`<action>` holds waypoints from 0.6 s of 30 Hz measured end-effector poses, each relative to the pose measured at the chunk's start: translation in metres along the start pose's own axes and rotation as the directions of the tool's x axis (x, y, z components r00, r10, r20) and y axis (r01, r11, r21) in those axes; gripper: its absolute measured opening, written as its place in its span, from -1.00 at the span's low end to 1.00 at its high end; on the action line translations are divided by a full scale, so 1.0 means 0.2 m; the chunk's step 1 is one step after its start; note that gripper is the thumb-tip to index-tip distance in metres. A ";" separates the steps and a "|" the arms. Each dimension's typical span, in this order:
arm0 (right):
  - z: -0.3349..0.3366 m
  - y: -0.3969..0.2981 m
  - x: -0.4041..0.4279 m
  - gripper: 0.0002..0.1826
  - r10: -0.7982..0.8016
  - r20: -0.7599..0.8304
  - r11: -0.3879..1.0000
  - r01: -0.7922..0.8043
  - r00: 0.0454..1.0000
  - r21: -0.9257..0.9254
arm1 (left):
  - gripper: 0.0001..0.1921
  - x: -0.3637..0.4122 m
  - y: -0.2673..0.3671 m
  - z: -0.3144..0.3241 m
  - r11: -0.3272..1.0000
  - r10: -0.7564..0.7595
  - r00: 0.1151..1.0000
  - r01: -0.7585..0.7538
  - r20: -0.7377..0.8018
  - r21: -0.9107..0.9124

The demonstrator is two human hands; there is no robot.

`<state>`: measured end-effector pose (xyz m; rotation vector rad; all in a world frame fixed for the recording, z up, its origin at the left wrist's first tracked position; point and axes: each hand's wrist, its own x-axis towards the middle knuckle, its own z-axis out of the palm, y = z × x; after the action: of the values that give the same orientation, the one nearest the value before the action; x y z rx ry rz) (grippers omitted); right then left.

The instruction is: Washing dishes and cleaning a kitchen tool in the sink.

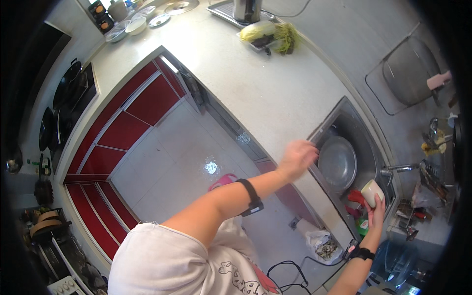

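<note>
My right hand (pixel 375 211) grips a pale, smooth cup-like container (pixel 371 192) over the near end of the steel sink (pixel 372 151). Blurred, my left hand (pixel 300 156) is at the sink's counter-side edge, its fingers bent; whether it holds anything cannot be made out. A round metal basin (pixel 337 163) lies inside the sink. Beside the pale container are a red cloth-like item (pixel 355 196) and a green bottle (pixel 363 225), the latter partly hidden by my right hand and wrist.
A faucet (pixel 402 167) reaches over the sink from the wall side. Farther along the counter (pixel 236 84) sits a tray of leafy vegetables (pixel 260 32). Utensils (pixel 431 177) crowd the right side. Below the counter are an open plastic bag (pixel 320 243) and a black cable (pixel 291 262).
</note>
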<state>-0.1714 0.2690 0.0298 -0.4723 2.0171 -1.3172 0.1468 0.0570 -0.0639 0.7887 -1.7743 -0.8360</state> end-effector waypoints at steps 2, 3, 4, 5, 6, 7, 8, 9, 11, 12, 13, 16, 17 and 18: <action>0.07 -0.05 -0.05 -0.47 -0.047 0.004 0.992 0.046 0.999 0.114 | -0.78 -0.01 -0.17 -0.21 0.920 -0.382 0.899 0.391 -0.215 -0.002; 0.12 -0.07 -0.07 -0.47 -0.049 0.014 0.993 0.048 0.999 0.110 | -0.77 -0.01 -0.29 -0.31 0.879 -0.453 0.801 0.474 -0.391 -0.048; 0.17 -0.08 -0.09 -0.46 -0.256 -0.098 0.793 0.151 0.962 -0.590 | -0.76 -0.02 -0.44 -0.38 0.832 -0.509 0.667 0.543 -0.544 -0.112; 0.22 -0.08 -0.12 -0.44 -0.476 -0.036 0.181 0.058 0.879 -0.982 | -0.72 -0.03 -0.60 -0.44 0.716 -0.607 0.529 0.687 -0.592 -0.121; 0.23 -0.07 -0.12 -0.42 -0.444 -0.148 0.369 0.030 0.884 -0.929 | -0.69 -0.07 -0.76 -0.48 0.650 -0.683 0.440 0.730 -0.582 -0.211; 0.27 -0.07 -0.12 -0.42 -0.446 -0.132 0.365 0.046 0.885 -0.930 | -0.70 -0.09 -0.92 -0.49 0.536 -0.730 0.309 0.812 -0.609 -0.231; 0.36 -0.08 -0.14 -0.45 -0.270 -0.249 0.835 0.097 0.930 -0.541 | -0.74 -0.13 -1.10 -0.58 0.372 -0.892 0.181 0.813 -0.413 -0.448; 0.47 -0.09 -0.16 -0.48 -0.039 -0.244 0.998 0.051 0.969 0.044 | -0.78 -0.15 -1.24 -0.67 0.160 -0.984 0.077 0.774 -0.159 -0.612; 0.62 -0.10 -0.26 -0.49 -0.053 -0.246 0.992 0.079 0.968 0.098 | -0.81 -0.15 -1.33 -0.70 0.027 -1.000 0.027 0.789 -0.010 -0.614; 0.70 -0.11 -0.32 -0.50 -0.075 -0.241 0.981 0.115 0.968 0.157 | -0.83 -0.14 -1.35 -0.68 -0.095 -0.991 -0.021 0.792 0.129 -0.604; 0.81 -0.13 -0.38 -0.50 -0.074 -0.258 0.982 0.116 0.963 0.150 | -0.83 -0.10 -1.38 -0.67 -0.106 -0.989 -0.022 0.796 0.147 -0.595; 1.12 -0.17 -0.55 -0.46 -0.131 -0.152 0.981 0.151 0.980 0.123 | -0.86 -0.07 -1.50 -0.65 -0.250 -0.957 -0.077 0.710 0.280 -0.658; 1.23 -0.18 -0.59 -0.42 -0.125 -0.111 0.983 0.139 0.986 0.122 | -0.84 -0.08 -1.58 -0.67 -0.206 -0.953 0.022 0.684 0.302 -0.700; 1.32 -0.17 -0.62 -0.40 -0.140 -0.072 0.981 0.148 0.988 0.123 | -0.82 -0.11 -1.65 -0.68 -0.173 -0.939 0.116 0.653 0.322 -0.738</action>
<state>0.1002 0.1564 0.0325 -0.5312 1.9647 -1.5569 0.3267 -0.1326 -0.3069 1.3635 -0.0422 -2.0205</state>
